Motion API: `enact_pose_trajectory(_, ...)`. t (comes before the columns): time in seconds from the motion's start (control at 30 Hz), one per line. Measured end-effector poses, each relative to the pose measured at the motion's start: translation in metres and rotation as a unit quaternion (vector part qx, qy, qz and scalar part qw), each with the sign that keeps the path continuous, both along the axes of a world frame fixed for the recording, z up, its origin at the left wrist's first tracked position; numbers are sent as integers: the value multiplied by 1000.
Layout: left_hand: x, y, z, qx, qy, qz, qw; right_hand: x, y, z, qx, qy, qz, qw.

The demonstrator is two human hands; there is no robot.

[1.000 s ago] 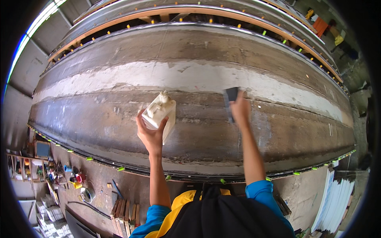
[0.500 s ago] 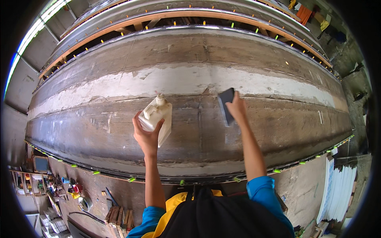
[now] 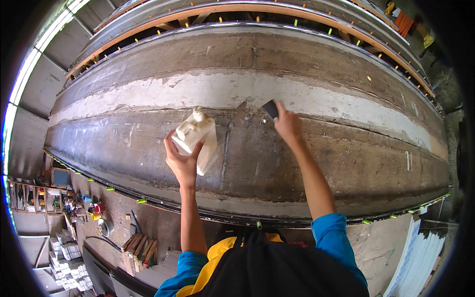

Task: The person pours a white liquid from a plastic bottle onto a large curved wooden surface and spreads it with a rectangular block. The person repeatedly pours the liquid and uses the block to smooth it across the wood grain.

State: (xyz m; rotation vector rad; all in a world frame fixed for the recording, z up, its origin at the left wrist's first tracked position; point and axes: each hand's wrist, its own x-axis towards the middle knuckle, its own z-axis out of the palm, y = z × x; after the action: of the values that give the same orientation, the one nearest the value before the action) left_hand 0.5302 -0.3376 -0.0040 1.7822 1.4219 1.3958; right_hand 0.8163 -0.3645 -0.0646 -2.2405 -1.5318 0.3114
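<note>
Both hands raised against long curved grey hull (image 3: 307, 158). Left hand (image 3: 182, 161) gripping white plastic jug (image 3: 198, 138), held tilted just off hull surface. Right hand (image 3: 288, 126) clenched on dark flat scraper (image 3: 270, 108), blade touching pale filler band (image 3: 208, 94).

right hand (image 3: 287, 126) with scraper (image 3: 270, 109) shifted left

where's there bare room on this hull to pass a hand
Free: the grey hull right of the right hand, and left of the left hand holding the white jug. Crowded: the littered floor lower left.
</note>
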Motion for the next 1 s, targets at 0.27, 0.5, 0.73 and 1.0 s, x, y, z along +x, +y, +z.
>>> enact_pose_trajectory(0.27, -24, 13, -5, 8, 14, 7, 1000, -4, -38, -1, -77, -27, 81, 993)
enact_pose_trajectory(0.5, -33, 30, 0, 4, 20, -31, 999, 8, -26, 5, -25, 43, -146, 988)
enact_pose_trajectory(0.73, -13, 55, 6, -34, -15, -86, 996, -63, 30, 0, -37, 30, -117, 992)
enact_pose_trajectory(1.0, -13, 81, -4, -20, -5, -117, 993, -1, -22, 19, -75, 68, -277, 955)
